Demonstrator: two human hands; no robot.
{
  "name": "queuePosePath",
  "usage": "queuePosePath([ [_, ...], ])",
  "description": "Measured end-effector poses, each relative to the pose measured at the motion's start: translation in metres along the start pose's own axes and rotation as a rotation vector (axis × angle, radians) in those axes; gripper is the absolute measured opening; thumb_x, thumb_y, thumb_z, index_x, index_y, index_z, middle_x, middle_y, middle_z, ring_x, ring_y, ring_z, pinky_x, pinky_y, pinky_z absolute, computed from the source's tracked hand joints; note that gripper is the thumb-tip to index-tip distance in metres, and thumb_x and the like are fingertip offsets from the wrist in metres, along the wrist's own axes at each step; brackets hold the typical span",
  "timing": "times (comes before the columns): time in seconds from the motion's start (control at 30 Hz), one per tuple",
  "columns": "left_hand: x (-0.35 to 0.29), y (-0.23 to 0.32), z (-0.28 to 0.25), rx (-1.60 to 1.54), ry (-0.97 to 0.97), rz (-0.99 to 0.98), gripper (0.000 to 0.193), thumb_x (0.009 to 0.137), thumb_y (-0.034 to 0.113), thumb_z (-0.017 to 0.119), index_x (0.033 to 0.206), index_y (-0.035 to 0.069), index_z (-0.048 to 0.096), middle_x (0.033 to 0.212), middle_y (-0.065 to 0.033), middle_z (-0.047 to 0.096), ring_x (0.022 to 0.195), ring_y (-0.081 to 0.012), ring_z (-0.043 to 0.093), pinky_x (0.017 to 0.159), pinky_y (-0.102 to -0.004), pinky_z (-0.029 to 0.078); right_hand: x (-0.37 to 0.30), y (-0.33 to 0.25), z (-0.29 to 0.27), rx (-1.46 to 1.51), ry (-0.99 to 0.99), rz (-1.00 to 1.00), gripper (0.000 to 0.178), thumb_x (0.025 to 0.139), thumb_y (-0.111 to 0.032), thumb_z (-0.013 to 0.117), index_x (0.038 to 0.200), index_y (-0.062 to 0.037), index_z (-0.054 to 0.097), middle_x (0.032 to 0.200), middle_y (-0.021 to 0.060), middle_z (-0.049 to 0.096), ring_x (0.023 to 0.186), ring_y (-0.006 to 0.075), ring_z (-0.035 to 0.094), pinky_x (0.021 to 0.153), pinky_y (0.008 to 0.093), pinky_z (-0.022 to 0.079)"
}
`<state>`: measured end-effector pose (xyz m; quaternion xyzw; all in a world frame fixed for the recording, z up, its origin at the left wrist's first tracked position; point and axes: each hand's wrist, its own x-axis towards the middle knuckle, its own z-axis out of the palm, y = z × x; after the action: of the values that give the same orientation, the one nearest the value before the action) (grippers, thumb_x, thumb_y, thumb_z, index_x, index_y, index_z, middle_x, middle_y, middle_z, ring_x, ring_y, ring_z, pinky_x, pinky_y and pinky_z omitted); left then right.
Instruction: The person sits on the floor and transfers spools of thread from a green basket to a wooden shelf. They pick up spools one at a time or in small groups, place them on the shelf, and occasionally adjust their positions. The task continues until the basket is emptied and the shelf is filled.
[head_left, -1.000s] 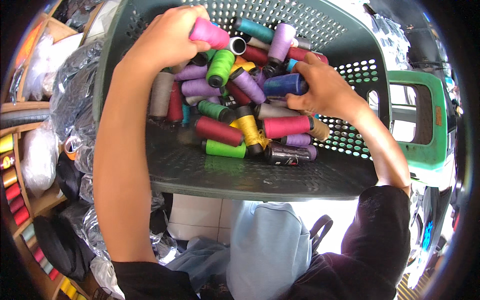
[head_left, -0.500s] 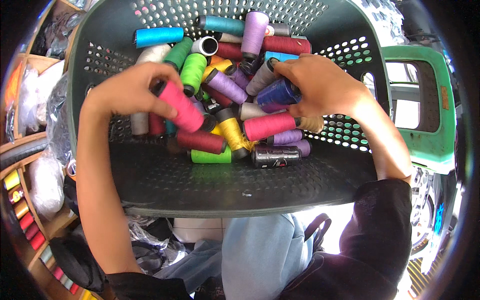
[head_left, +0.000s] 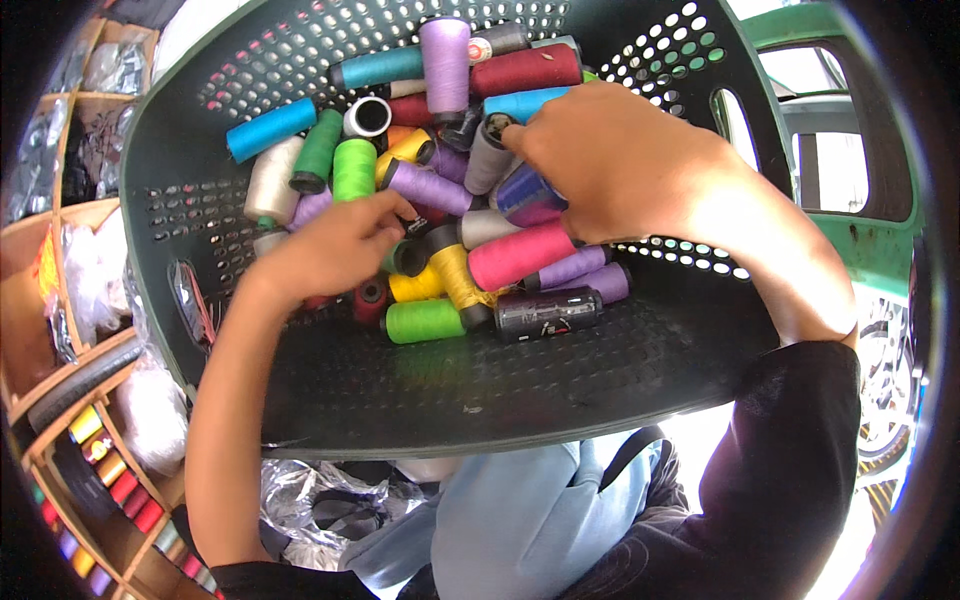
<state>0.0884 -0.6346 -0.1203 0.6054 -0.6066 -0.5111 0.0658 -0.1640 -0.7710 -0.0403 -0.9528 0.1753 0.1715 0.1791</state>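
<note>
Many cones of sewing thread lie jumbled in a dark green perforated plastic basket (head_left: 350, 408). My left hand (head_left: 335, 245) reaches in at the left, index finger and thumb apart, beside a dark green cone (head_left: 408, 258); its other fingers are mostly hidden. On the right, my right hand (head_left: 625, 150) curls over a dark blue cone (head_left: 528, 196), thumb side at its lower end. One fingertip touches the top of a grey cone (head_left: 488, 158). Around them are a pink cone (head_left: 520, 256), a yellow cone (head_left: 455, 268), a lilac cone (head_left: 430, 187) and a bright green cone (head_left: 354, 170).
Wooden shelves (head_left: 65, 220) with bagged goods and rows of coloured spools stand at the left. A green-framed object (head_left: 865, 230) is beyond the basket at the right, above a spoked wheel (head_left: 885, 385). Clear plastic wrapping (head_left: 300, 500) lies below the basket.
The pink cone my left hand held is no longer in its fingers, and that hand has moved right and down among the cones. My right hand stays at the blue cone. The view has shifted.
</note>
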Motion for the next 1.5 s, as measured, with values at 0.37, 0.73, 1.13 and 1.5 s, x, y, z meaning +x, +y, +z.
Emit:
queuePosePath([
  [0.37,0.062,-0.045,0.060,0.063,-0.033,-0.475,0.058,0.086,0.014,0.050,0.134,-0.017,0.044,0.132,-0.0395,0.054,0.130,-0.0451,0.052,0.110,-0.0430,0.041,-0.007,0.009,0.000,0.006,0.051,-0.073,0.023,0.070,-0.010,0.073,0.088,0.0013,0.067,0.081,0.0168,0.069,0.082,0.0348,0.070,0.070,0.0429,0.054],
  [0.73,0.103,-0.047,0.078,0.146,-0.104,-0.606,0.054,0.086,0.018,0.050,0.132,-0.010,0.053,0.132,-0.0322,0.058,0.126,-0.0429,0.056,0.106,-0.0469,0.041,-0.007,0.011,-0.005,0.002,0.011,-0.002,0.024,0.070,-0.011,0.074,0.089,0.0019,0.068,0.076,0.0170,0.068,0.079,0.0349,0.070,0.069,0.0427,0.054],
  [1.13,0.114,-0.090,0.110,-0.214,0.202,-0.746,0.063,0.085,0.033,0.059,0.140,0.002,0.054,0.145,-0.0270,0.051,0.138,-0.0464,0.045,0.116,-0.0566,0.025,-0.003,0.003,-0.005,-0.082,-0.053,0.046,0.037,0.069,-0.010,0.076,0.104,0.0020,0.069,0.081,0.0163,0.070,0.083,0.0332,0.071,0.072,0.0416,0.055],
  [1.5,0.075,-0.053,0.099,-0.297,0.391,-0.757,0.046,0.078,0.019,0.064,0.123,0.009,0.063,0.124,-0.0172,0.067,0.125,-0.0340,0.059,0.110,-0.0519,0.030,-0.004,0.005,-0.002,-0.030,0.019,0.049,0.027,0.074,-0.013,0.074,0.100,-0.0027,0.074,0.084,0.0149,0.071,0.087,0.0305,0.071,0.077,0.0400,0.055],
])
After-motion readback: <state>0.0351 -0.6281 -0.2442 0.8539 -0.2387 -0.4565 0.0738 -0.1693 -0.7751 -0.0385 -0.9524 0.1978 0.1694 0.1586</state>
